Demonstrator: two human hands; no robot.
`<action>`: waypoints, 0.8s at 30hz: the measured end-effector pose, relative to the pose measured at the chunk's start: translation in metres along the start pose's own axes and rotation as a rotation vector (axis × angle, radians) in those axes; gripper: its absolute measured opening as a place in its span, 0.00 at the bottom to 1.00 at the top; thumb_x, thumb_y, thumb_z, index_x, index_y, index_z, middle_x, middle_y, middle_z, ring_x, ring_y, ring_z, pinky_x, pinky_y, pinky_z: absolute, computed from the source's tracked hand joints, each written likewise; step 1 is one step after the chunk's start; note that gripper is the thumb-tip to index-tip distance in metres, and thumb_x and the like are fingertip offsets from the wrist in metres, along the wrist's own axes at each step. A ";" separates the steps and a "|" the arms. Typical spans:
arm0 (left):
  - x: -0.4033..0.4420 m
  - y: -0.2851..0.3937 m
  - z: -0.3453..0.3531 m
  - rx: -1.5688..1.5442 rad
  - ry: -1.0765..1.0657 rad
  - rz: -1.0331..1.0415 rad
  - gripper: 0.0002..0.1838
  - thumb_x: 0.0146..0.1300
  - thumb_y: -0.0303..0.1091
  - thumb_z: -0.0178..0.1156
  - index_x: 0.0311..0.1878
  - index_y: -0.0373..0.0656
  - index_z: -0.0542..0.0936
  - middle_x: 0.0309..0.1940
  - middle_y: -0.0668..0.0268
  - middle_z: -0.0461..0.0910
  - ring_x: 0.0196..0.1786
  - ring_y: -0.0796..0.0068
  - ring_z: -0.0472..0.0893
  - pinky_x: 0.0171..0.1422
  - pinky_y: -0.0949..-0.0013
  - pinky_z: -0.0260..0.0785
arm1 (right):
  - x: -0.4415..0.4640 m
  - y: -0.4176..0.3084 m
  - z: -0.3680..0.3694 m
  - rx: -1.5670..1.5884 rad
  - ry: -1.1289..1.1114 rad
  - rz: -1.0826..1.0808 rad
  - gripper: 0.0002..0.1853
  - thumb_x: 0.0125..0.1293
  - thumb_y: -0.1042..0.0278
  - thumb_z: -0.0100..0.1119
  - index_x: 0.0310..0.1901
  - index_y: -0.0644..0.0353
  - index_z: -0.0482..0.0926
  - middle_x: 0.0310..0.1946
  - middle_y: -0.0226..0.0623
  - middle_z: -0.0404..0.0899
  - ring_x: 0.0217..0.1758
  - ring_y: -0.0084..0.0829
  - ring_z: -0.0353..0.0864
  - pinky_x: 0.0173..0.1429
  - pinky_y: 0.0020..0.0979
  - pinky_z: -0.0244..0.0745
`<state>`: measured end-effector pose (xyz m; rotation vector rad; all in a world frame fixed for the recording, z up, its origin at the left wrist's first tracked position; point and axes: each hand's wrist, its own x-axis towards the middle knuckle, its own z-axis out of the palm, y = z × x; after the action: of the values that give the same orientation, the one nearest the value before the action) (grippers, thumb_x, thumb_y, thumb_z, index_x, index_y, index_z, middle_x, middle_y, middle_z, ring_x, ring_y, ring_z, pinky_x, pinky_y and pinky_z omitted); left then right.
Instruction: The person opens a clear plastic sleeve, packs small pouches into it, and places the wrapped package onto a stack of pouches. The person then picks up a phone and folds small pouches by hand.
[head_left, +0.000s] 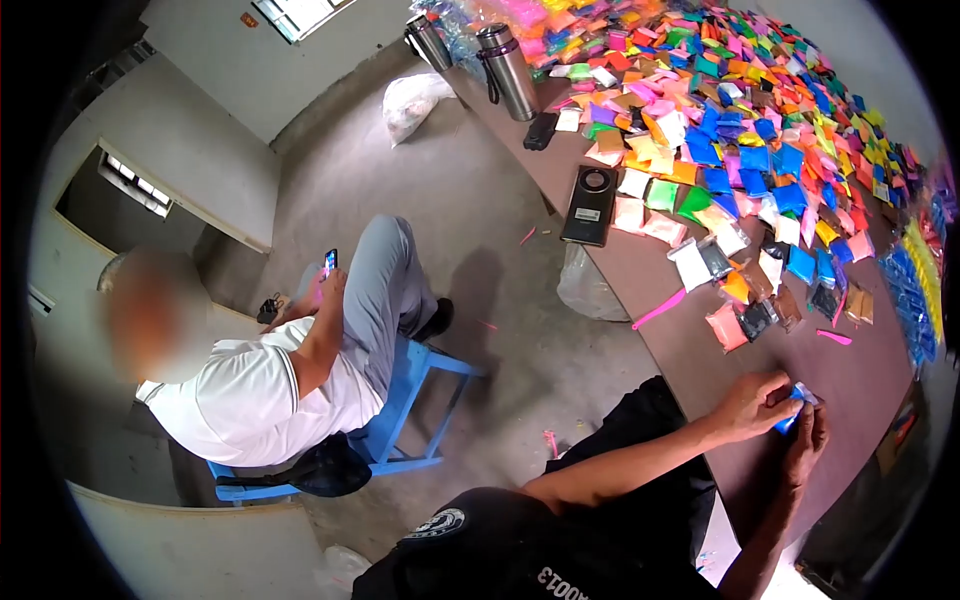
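A small blue packet (787,423) with a pale, shiny upper edge is held between my two hands over the near part of the brown table. My left hand (752,405) pinches it from the left with thumb and fingers closed. From the right, the fingers of my right hand (806,443) are closed on the same packet, partly covering it. Further along the table, a pink plastic stick (834,337) and a salmon-pink packet (727,327) lie nearest to my hands.
A large heap of coloured packets (740,130) covers the table's far part. Along its left edge are a black phone-like device (588,206), a dark case (541,131) and a steel flask (508,75). A seated person (270,390) on a blue stool (410,400) holds a phone (331,262).
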<state>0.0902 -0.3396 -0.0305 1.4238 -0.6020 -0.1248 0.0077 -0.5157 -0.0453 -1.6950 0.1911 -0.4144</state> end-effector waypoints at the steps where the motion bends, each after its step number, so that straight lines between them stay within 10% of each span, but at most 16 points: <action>1: 0.000 0.004 0.001 -0.053 0.033 -0.005 0.14 0.73 0.38 0.68 0.38 0.38 0.79 0.26 0.61 0.76 0.27 0.73 0.77 0.33 0.65 0.69 | -0.002 0.002 -0.001 0.035 -0.007 0.028 0.12 0.83 0.62 0.57 0.52 0.62 0.83 0.42 0.26 0.83 0.45 0.19 0.77 0.51 0.25 0.71; 10: 0.001 -0.014 0.003 -0.091 0.120 0.132 0.03 0.75 0.26 0.63 0.44 0.37 0.79 0.31 0.53 0.78 0.30 0.56 0.80 0.35 0.60 0.68 | -0.008 -0.032 0.020 -0.243 -0.016 0.025 0.13 0.84 0.63 0.53 0.54 0.64 0.82 0.44 0.31 0.83 0.46 0.24 0.77 0.53 0.28 0.73; 18: -0.003 -0.008 0.007 -0.083 0.089 0.004 0.15 0.74 0.37 0.68 0.38 0.39 0.74 0.27 0.51 0.74 0.30 0.47 0.78 0.35 0.54 0.68 | -0.020 0.019 0.001 0.195 0.242 0.177 0.18 0.85 0.58 0.52 0.64 0.62 0.79 0.56 0.40 0.84 0.58 0.32 0.82 0.65 0.36 0.77; 24: -0.004 -0.018 0.007 0.040 0.080 0.016 0.10 0.73 0.36 0.66 0.41 0.40 0.79 0.31 0.50 0.81 0.34 0.43 0.84 0.37 0.50 0.76 | -0.023 -0.008 0.043 -0.177 0.481 0.148 0.17 0.85 0.56 0.54 0.57 0.63 0.81 0.48 0.31 0.82 0.51 0.24 0.78 0.58 0.30 0.77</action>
<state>0.0887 -0.3476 -0.0489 1.4555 -0.5524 -0.0424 0.0016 -0.4668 -0.0461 -1.7157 0.7187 -0.7064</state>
